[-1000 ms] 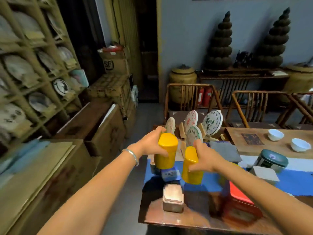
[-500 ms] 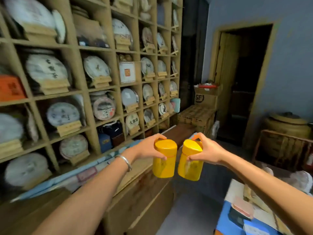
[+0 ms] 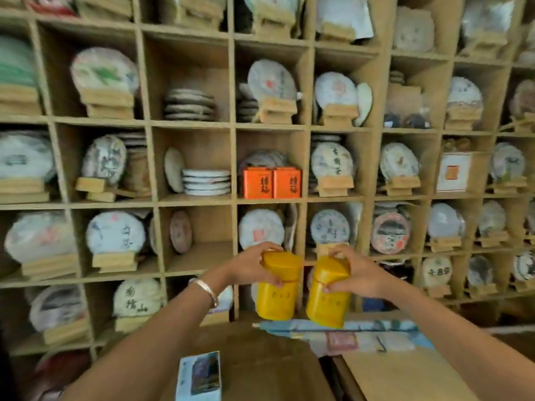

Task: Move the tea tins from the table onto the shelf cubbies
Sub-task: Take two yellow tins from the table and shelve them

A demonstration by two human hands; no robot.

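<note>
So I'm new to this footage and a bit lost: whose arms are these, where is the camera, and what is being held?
The single picture comes from a camera worn on a person's head, looking forward and down, so the arms are that person's own. The left hand grips one yellow tea tin by its lid, and the right hand grips a second yellow tin the same way. Both tins are carried upright, side by side, in the air. Ahead stands a wooden shelf of square cubbies, mostly filled with round wrapped tea cakes on stands. One cubby holds two orange boxes.
</note>
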